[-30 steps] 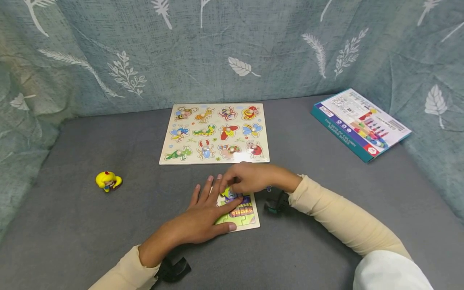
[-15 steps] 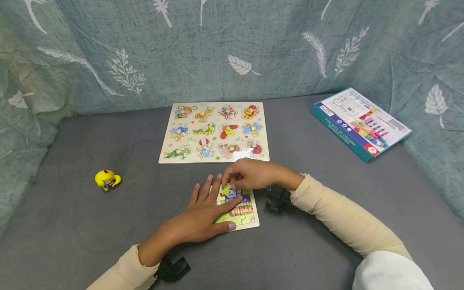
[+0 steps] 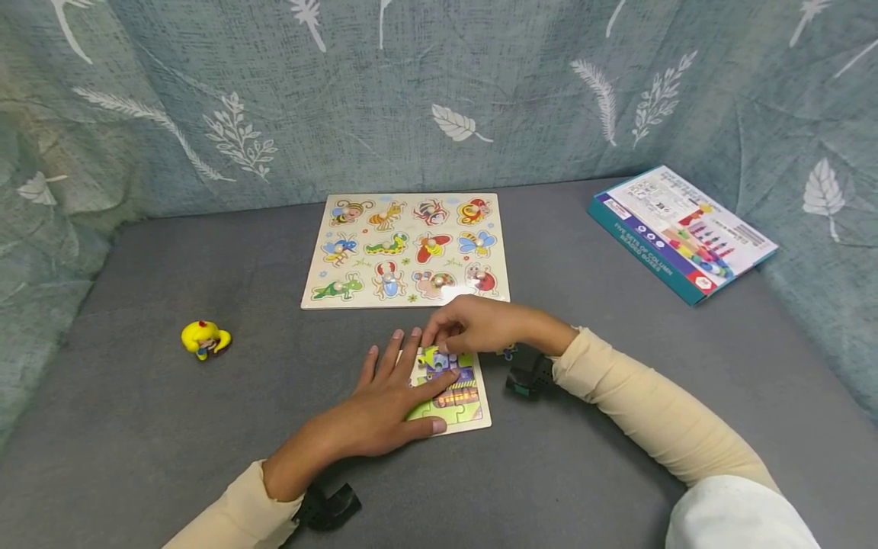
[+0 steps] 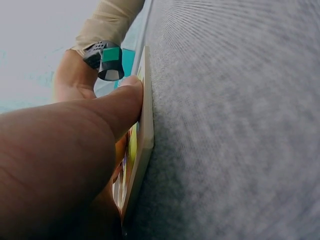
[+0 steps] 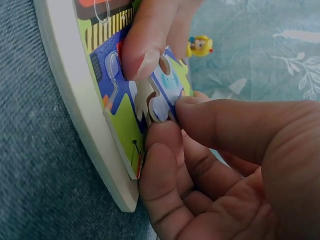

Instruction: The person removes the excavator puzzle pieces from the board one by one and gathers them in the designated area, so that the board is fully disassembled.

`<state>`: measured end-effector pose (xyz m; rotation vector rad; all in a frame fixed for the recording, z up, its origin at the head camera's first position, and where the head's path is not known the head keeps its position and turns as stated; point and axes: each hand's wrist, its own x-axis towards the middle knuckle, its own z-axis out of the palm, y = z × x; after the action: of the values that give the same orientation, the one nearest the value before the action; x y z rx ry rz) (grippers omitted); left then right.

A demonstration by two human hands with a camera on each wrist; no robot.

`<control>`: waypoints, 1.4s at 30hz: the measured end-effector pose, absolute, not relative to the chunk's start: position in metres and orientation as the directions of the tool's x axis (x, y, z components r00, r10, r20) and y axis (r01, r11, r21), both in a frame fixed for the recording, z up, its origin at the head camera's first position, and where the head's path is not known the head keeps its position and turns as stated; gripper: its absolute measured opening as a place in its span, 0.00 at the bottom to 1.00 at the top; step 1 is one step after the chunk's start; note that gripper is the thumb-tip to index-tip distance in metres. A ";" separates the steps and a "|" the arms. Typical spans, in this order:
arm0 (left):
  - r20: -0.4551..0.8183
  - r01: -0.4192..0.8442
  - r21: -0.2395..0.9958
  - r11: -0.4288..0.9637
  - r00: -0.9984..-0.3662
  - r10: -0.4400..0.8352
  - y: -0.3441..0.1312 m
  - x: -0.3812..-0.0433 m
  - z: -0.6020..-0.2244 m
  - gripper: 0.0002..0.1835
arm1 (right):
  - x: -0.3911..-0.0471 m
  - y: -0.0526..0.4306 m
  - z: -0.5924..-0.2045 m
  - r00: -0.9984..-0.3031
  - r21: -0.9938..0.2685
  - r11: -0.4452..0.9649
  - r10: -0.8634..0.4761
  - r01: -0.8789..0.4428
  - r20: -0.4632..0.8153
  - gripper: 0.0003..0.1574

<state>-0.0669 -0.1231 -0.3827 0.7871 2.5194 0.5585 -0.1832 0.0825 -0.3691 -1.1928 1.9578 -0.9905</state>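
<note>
I see the little puzzle board (image 3: 461, 402) lying flat at 6 o'clock on the grey table (image 3: 617, 366). My left hand (image 3: 384, 408) presses it steady, fingers straight. My right hand (image 3: 480, 326) pinches one puzzle piece (image 5: 162, 87) over its top corner.

**Wood, print and felt**

The small jigsaw board (image 3: 458, 404) looks like pale wood with a smooth, glossy printed face. The grey table cover (image 3: 617, 457) is matt, felt-like cloth. The backdrop curtain (image 3: 480, 84) is coarse woven fabric. The yellow toy (image 3: 204, 340) looks like shiny plastic.
</note>
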 end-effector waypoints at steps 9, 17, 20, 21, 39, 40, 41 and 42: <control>-0.276 0.431 0.495 0.754 -0.745 0.607 -0.123 -0.067 -0.384 0.36 | -0.188 0.093 -0.366 -0.411 -0.870 0.276 -0.907 -0.408 -0.095 0.13; -0.284 0.426 0.493 0.759 -0.746 0.603 -0.123 -0.068 -0.383 0.36 | -0.190 0.104 -0.356 -0.434 -0.886 0.257 -0.898 -0.387 -0.071 0.13; -0.279 0.432 0.489 0.758 -0.746 0.605 -0.123 -0.068 -0.383 0.36 | -0.190 0.105 -0.356 -0.434 -0.877 0.258 -0.899 -0.405 -0.063 0.12; -0.278 0.433 0.490 0.757 -0.746 0.606 -0.123 -0.068 -0.383 0.36 | -0.190 0.106 -0.356 -0.436 -0.874 0.258 -0.898 -0.411 -0.061 0.12; -0.287 0.426 0.485 0.764 -0.748 0.599 -0.123 -0.067 -0.383 0.36 | -0.197 0.144 -0.350 -0.512 -0.888 0.301 -0.854 -0.347 -0.090 0.11; -0.288 0.425 0.484 0.765 -0.748 0.598 -0.124 -0.067 -0.383 0.36 | -0.197 0.146 -0.349 -0.516 -0.888 0.307 -0.852 -0.343 -0.095 0.11; -0.289 0.425 0.483 0.766 -0.748 0.597 -0.124 -0.067 -0.383 0.36 | -0.197 0.148 -0.349 -0.519 -0.887 0.312 -0.849 -0.340 -0.100 0.11; -0.289 0.424 0.482 0.767 -0.749 0.596 -0.124 -0.067 -0.383 0.36 | -0.197 0.150 -0.348 -0.521 -0.887 0.316 -0.847 -0.336 -0.105 0.11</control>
<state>-0.0674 -0.1243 -0.3829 0.7728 2.5307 0.5451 -0.1974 0.1496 -0.3482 -1.0418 2.0133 -1.1565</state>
